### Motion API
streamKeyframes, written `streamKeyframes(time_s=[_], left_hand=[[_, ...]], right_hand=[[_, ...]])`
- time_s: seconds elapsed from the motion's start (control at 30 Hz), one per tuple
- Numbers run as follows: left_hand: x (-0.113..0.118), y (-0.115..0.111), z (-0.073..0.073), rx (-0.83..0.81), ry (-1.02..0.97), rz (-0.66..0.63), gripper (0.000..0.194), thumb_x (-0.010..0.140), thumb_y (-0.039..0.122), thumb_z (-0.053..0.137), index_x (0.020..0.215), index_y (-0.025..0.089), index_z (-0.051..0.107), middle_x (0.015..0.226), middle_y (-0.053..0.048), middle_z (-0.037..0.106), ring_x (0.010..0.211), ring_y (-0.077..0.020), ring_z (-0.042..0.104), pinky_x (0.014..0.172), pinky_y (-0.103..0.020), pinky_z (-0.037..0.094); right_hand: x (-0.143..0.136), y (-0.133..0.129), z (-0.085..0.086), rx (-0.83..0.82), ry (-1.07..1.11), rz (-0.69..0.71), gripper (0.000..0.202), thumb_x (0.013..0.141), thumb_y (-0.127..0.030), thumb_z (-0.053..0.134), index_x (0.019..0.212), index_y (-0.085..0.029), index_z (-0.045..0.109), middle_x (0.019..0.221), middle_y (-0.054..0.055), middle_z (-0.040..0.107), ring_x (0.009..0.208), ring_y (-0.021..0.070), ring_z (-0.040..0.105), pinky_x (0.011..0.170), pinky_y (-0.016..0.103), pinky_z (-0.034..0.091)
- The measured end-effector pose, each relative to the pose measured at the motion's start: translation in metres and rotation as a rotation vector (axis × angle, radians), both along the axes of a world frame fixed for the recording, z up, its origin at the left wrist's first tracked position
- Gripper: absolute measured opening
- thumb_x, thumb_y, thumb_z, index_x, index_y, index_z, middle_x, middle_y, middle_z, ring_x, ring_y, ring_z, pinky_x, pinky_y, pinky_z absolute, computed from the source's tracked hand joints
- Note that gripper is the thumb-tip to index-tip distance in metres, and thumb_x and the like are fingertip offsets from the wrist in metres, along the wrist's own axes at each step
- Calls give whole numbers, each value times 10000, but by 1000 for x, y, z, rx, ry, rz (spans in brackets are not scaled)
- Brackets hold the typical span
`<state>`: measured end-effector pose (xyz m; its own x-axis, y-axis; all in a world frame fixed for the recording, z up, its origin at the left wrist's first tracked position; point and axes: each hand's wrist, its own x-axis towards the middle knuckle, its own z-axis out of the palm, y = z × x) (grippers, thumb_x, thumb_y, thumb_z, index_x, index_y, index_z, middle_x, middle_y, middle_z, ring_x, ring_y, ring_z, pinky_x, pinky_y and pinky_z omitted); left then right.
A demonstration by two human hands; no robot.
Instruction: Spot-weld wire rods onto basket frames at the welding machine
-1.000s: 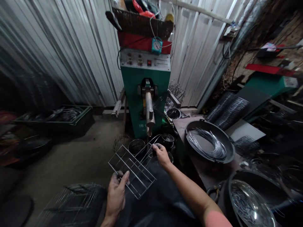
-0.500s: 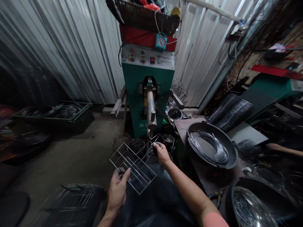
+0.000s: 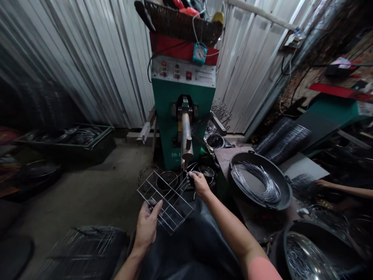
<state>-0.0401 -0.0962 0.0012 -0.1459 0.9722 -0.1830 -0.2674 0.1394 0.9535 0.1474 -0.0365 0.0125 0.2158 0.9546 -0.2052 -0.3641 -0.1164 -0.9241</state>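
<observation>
My left hand (image 3: 147, 223) grips the near-left edge of a wire rack (image 3: 182, 222), a bare metal grid tilted above my lap, with the thumb on top. Farther out, my right hand (image 3: 200, 184) is closed with thumb and fingers pinched at the rack's far right corner, around thin wire; exactly what it pinches is too small to make out. That corner lies just under the electrode tip (image 3: 184, 165) of a green spot-welding machine (image 3: 164, 105). Whether the tip touches the wire I cannot tell. A dark apron (image 3: 198, 237) covers my lap below the rack.
To the right, a dark pan (image 3: 287, 198) holds a bundle of bent wires (image 3: 265, 186). Nearer stands a shiny bowl (image 3: 317, 256) with small wire pieces. A co-worker's hand (image 3: 322, 183) reaches in from the right. Stacked wire racks (image 3: 87, 249) lie at lower left.
The rack has turned slightly and moved a little toward the machine, its far right corner now by the electrode tip. The co-worker's hand has moved left toward a dark wire pile.
</observation>
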Motion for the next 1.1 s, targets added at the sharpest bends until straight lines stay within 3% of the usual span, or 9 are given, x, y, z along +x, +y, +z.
streamKeyframes(time_s=[0.3,0.37,0.5,0.57,0.73,0.97,1.1], left_hand=[[4,1,2,-11,-12,47,417,550,448,758,730,183,490,555,64,468,507,-85,412,498,-206,356],[7,0,2,-12,-32,78,433,528,449,768,729,181,493,577,60,480,515,-86,428,505,-209,362],[10,-2,0,-23,-64,105,440,519,454,767,728,182,493,590,58,487,509,-86,435,504,-213,363],[10,-2,-1,-9,-55,112,436,522,456,764,726,182,493,592,58,489,510,-85,436,504,-214,362],[8,4,-4,44,-25,140,411,537,444,752,701,183,481,592,61,476,519,-84,437,513,-214,366],[7,9,4,38,-5,139,417,524,450,743,705,183,480,554,64,472,495,-85,427,508,-219,352],[5,14,-1,12,-17,114,405,537,433,738,715,193,465,560,69,474,507,-88,432,513,-214,351]], right_hand=[[3,-3,-1,-21,-40,30,331,622,-473,678,670,-169,558,574,-23,537,502,91,476,492,225,390],[6,-21,1,-7,-126,118,329,668,-489,648,723,-172,579,629,-8,568,566,107,512,559,240,415],[10,-72,3,18,-414,466,311,754,-475,580,801,-169,612,723,5,604,695,135,543,660,253,413],[8,-89,3,45,-553,571,310,792,-461,538,786,-160,613,723,2,594,697,138,534,668,252,402],[-2,-88,0,95,-712,521,322,851,-436,455,788,-159,608,726,0,580,707,142,516,681,245,391],[-8,-78,0,97,-615,484,288,844,-399,457,776,-163,608,706,4,578,672,140,518,667,250,407],[-14,-80,-1,76,-598,469,265,841,-366,450,728,-176,597,662,7,572,634,139,527,615,243,423]])
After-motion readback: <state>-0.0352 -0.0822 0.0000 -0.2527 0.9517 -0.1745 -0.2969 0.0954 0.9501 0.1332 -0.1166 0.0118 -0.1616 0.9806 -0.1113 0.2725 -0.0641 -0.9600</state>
